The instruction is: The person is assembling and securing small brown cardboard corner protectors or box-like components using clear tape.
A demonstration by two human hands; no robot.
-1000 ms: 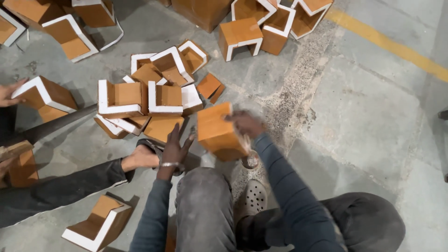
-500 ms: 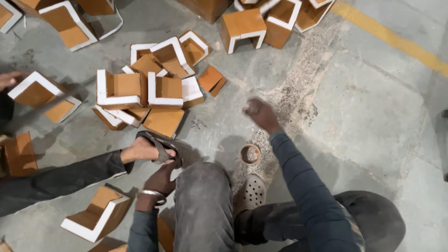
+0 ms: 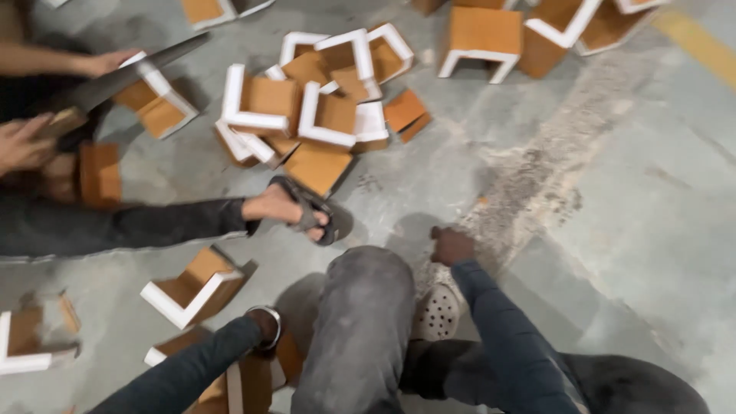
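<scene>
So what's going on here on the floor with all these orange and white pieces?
A person crouches on a concrete floor among scattered orange-brown blocks edged in white. Their right hand is a fist low over bare floor, holding nothing visible. Their left hand reaches down by their knee toward a block, grip hidden. Beside them, another person's hand steadies a saw over a block.

Matt orange-brown blocks [image 3: 264, 103] with chalky white edging lie on a rough, dusty grey concrete floor [image 3: 613, 192]; a perforated plastic clog [image 3: 438, 310].
</scene>
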